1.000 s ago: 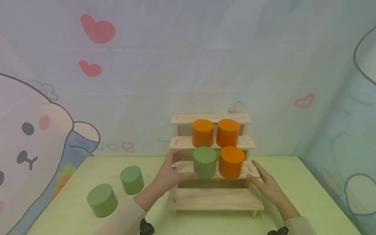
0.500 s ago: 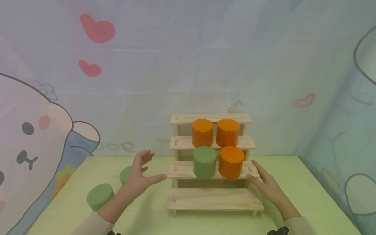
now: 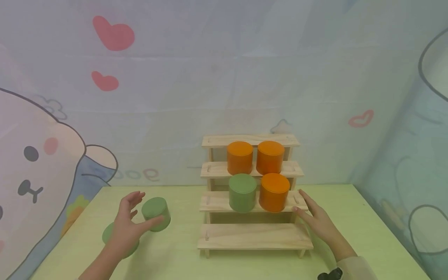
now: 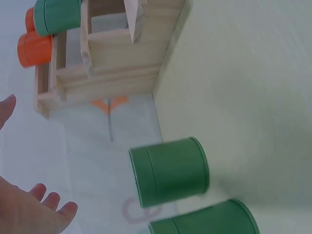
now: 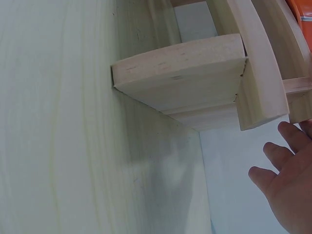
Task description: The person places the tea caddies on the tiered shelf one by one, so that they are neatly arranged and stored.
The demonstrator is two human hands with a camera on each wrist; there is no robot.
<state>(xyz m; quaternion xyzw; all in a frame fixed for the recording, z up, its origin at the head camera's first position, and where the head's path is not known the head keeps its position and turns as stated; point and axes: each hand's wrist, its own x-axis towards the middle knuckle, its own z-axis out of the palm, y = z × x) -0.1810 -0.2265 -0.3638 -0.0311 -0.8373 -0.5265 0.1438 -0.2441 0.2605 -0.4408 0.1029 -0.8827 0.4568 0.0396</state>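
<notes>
My left hand (image 3: 126, 229) hovers over the table's left side, thumb and fingers spread with nothing between them. Behind it, a green lidded canister (image 3: 106, 232) is partly hidden; another green canister (image 3: 154, 208) stands just beyond the thumb. In the left wrist view both lie past the fingertips, the nearer-drawn green canister (image 4: 170, 170) in full. At the right end of a stepped wooden shelf (image 3: 255, 237), my right hand (image 3: 321, 224) rests its thumb and fingers along the second step's edge. That step bears a green canister (image 3: 242, 193) and an orange canister (image 3: 274, 193).
Two more canisters, an orange one (image 3: 240, 158) and its orange twin (image 3: 270, 158), stand on the third step. A printed cloth (image 3: 224, 77) hangs behind the pale table (image 3: 182, 256). The shelf's bottom and top steps hold nothing.
My left hand has let go of the green canister on the second step and moved left and toward me, to the two canisters on the table. The right hand stays in place.
</notes>
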